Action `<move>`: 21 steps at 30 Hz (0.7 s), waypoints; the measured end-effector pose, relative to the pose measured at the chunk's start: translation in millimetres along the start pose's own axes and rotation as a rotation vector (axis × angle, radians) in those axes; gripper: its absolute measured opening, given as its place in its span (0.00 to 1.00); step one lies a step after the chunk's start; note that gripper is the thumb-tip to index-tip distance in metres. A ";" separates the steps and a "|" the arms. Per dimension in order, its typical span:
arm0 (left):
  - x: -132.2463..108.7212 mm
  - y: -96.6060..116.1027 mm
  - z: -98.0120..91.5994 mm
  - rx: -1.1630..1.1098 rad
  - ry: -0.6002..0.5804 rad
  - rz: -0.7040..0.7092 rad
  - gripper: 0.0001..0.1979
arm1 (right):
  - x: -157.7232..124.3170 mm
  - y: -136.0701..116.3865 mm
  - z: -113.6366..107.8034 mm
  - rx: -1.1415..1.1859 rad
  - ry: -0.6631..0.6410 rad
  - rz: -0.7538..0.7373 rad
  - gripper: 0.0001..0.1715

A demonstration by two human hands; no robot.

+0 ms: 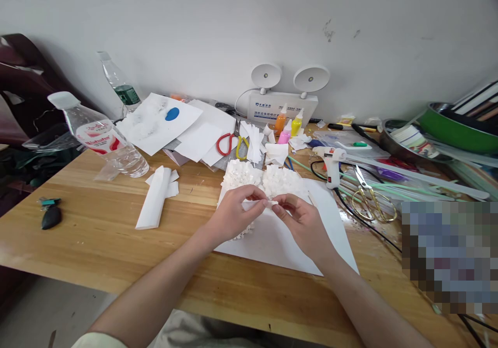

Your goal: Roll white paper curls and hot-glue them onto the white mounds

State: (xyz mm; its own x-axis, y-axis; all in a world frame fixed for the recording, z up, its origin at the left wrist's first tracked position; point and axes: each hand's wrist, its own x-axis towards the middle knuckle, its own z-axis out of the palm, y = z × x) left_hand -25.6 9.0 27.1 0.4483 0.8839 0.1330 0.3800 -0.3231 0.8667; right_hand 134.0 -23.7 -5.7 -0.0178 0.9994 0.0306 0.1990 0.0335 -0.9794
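- Evidently for control, left hand (pixel 237 210) and right hand (pixel 301 218), nearly closed, pinched paper scrap (pixel 272 204) over sheet (pixel 268 250).
- Glue gun (pixel 332 167) sat beside sheet, presumably handy.

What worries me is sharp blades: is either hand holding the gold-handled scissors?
No, the gold-handled scissors lie apart from the left hand and right hand.

A plain pale-grey wall (pixel 194 26) fills the whole upper part of the view, broken by a few dark scuffs (pixel 329 30) right of centre. Against it stands a wooden worktop (pixel 97 223), its light brown grain running lengthwise under a soft sheen. At the far left rises a piece of dark maroon furniture (pixel 39 73) — cut off by the edge. Below lies a greyish floor (pixel 42 306) — dimmer than the evenly lit wall.
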 end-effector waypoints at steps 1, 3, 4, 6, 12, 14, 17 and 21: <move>0.0 -0.1 0.0 -0.005 0.006 0.000 0.05 | -0.2 0.3 0.0 0.010 0.004 -0.001 0.10; -0.2 -0.6 0.1 -0.010 0.018 0.001 0.05 | -0.4 1.2 -0.2 0.029 0.016 -0.001 0.11; -0.3 -0.7 0.1 -0.013 0.019 0.001 0.06 | -0.4 1.6 -0.3 0.035 0.024 0.000 0.11; -0.4 -0.6 -0.1 -0.027 0.010 -0.005 0.06 | -0.4 2.1 -0.6 0.037 0.034 -0.002 0.10; -0.4 0.9 -1.4 -0.034 -0.011 -0.028 0.06 | -0.6 0.3 -1.2 0.006 0.009 -0.007 0.09; -0.6 1.0 -1.7 -0.045 -0.007 -0.039 0.06 | -0.7 -0.1 -0.8 0.034 0.016 0.000 0.09; -1.2 1.1 -2.2 -0.066 -0.003 -0.054 0.06 | -0.9 -0.6 -0.2 0.107 0.028 0.019 0.09; -1.2 1.5 -3.1 -0.093 -0.007 -0.061 0.07 | -1.4 -2.5 -0.3 0.133 0.020 0.013 0.08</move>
State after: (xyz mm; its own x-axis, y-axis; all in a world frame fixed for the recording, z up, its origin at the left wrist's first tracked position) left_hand -28.1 8.5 29.7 0.4321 0.8987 0.0754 0.3300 -0.2354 0.9142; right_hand 133.8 -25.2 -3.2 0.0038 0.9998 0.0207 0.0673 0.0204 -0.9975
